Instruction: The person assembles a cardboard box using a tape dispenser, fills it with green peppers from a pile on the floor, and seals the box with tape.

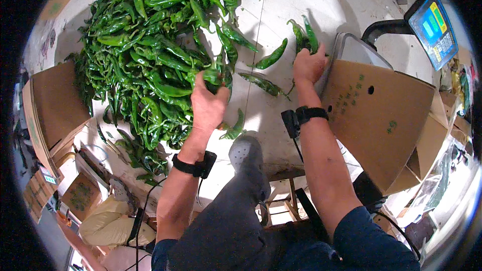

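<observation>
A large heap of long green peppers lies on the pale tiled floor at the left and top. My left hand is at the heap's right edge, its fingers around a slightly blurred green pepper. To the right, my right hand grips a few green peppers whose ends stick up past the fingers. Between the hands lie a loose curved pepper and a darker, thin pepper. Another pepper rests just right of my left wrist, near my shoe.
A cardboard box stands at the right on a scale platform, with the scale's display beyond it. Another cardboard box is at the left. My grey clog is between my arms. A person's tan-clad leg shows lower left.
</observation>
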A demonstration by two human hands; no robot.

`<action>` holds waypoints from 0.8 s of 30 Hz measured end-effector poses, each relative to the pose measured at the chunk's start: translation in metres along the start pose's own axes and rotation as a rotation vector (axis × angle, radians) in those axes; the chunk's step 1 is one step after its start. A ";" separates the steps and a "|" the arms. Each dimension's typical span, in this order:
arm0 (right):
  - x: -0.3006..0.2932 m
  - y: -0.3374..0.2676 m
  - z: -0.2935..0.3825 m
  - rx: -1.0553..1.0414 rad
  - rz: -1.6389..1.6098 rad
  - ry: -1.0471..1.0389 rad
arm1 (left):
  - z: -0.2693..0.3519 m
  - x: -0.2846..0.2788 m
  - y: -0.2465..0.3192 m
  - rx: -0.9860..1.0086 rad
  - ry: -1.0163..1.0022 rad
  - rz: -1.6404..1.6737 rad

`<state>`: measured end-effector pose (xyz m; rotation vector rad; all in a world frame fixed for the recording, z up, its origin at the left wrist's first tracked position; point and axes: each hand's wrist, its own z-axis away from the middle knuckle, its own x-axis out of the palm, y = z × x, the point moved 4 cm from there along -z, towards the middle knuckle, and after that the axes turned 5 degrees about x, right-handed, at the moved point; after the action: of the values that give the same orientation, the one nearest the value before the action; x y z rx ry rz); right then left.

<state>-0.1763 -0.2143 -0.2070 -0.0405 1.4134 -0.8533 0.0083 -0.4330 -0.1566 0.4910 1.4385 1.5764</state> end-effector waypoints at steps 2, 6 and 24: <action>0.012 0.004 -0.004 0.022 0.043 0.007 | -0.018 -0.004 0.000 -0.118 0.083 0.025; 0.025 0.013 -0.002 -0.071 0.082 -0.007 | -0.052 0.012 -0.002 0.125 -0.025 -0.465; 0.025 -0.007 -0.003 -0.185 0.305 -0.105 | -0.109 0.059 -0.003 0.084 -0.654 -1.228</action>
<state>-0.1839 -0.2310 -0.2249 -0.0096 1.3530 -0.4617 -0.1064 -0.4465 -0.2020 0.0689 0.9323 0.3102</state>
